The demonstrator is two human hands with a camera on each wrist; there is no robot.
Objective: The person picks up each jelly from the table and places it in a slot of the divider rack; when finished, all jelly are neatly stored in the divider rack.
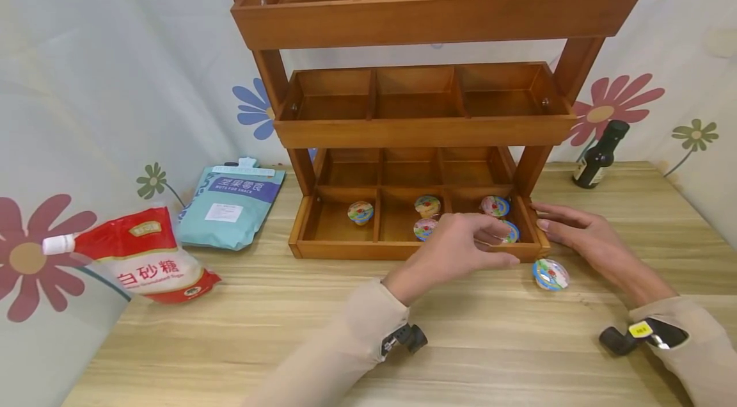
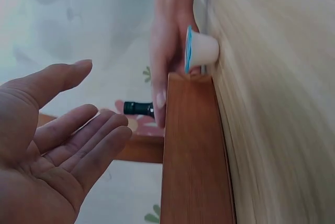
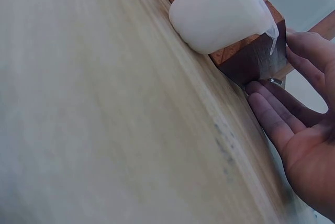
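Note:
My left hand (image 1: 451, 247) hovers over the front edge of the wooden rack's (image 1: 428, 133) bottom tray, near its right compartment. In the left wrist view its fingers are loosely extended with nothing in them. My right hand (image 1: 601, 250) rests its fingers against the right end of that tray. Beside it, a small lidded cup (image 1: 550, 275) stands on the table by the tray's front right corner; the right wrist view shows its white side. More lidded cups lie in the tray: one in the left compartment (image 1: 361, 212), two in the middle, two at the right, one partly hidden by my left hand.
At the left lie a red and white bag of granulated sugar (image 1: 152, 256) and a clipped teal snack bag (image 1: 230, 205). A dark bottle (image 1: 601, 156) stands behind my right hand. The rack's upper tiers (image 1: 437, 18) overhang the bottom tray.

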